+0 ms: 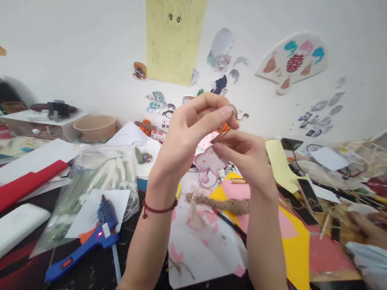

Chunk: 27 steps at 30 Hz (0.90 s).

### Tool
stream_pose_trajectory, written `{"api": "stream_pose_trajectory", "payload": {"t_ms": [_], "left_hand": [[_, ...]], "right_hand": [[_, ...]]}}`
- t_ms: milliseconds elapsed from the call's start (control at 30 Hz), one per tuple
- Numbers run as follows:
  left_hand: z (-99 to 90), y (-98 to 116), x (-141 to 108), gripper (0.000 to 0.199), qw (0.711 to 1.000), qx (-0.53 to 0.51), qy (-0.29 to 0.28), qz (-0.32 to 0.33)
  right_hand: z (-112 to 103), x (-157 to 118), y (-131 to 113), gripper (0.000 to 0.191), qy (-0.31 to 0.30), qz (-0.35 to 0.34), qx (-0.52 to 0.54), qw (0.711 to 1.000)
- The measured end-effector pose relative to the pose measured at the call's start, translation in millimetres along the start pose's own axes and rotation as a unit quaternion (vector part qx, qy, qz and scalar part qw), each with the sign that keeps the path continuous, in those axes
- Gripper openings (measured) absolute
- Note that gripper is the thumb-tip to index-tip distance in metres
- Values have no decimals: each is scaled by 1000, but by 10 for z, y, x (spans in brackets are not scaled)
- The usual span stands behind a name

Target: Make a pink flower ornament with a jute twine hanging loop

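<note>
Both hands are raised in the middle of the head view. My left hand [205, 119] pinches the upper part of a thin twine loop [232, 108] between thumb and fingers. Just below and to the right, my right hand [238, 150] has its fingers closed on the lower part of the twine. A pink and white flower-like piece [210, 159] with a ring under it hangs beside the right fingertips; its link to the twine is hidden. Under the hands, a twisted bundle of twine [230, 204] lies over white paper [201, 261] with pink scraps.
A blue glue gun [101, 234] with a lit red light rests at the left front, near a plastic bag [87, 177] and a white box [8, 237]. Yellow sheets [297, 256] lie right. Another person's hand [371, 226] is at the far right.
</note>
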<state>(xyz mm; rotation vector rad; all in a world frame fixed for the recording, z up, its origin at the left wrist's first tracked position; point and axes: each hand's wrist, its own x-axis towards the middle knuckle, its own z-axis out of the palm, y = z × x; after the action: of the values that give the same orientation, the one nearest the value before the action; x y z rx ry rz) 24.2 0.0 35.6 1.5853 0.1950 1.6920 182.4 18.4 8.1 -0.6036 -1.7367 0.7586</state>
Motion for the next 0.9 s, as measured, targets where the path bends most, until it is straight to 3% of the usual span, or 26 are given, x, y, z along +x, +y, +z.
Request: {"api": "stream_pose_trajectory", "payload": {"t_ms": [267, 567, 900], "left_hand": [[161, 310, 299, 14, 996, 82, -13, 11], [253, 670, 618, 10, 989, 140, -50, 10], [243, 715, 646, 15, 978, 200, -61, 8]], "right_hand": [[-157, -31, -48, 37, -61, -40, 13, 997], [-256, -38, -40, 44, -48, -91, 84, 991], [-132, -45, -82, 43, -5, -109, 84, 990]]}}
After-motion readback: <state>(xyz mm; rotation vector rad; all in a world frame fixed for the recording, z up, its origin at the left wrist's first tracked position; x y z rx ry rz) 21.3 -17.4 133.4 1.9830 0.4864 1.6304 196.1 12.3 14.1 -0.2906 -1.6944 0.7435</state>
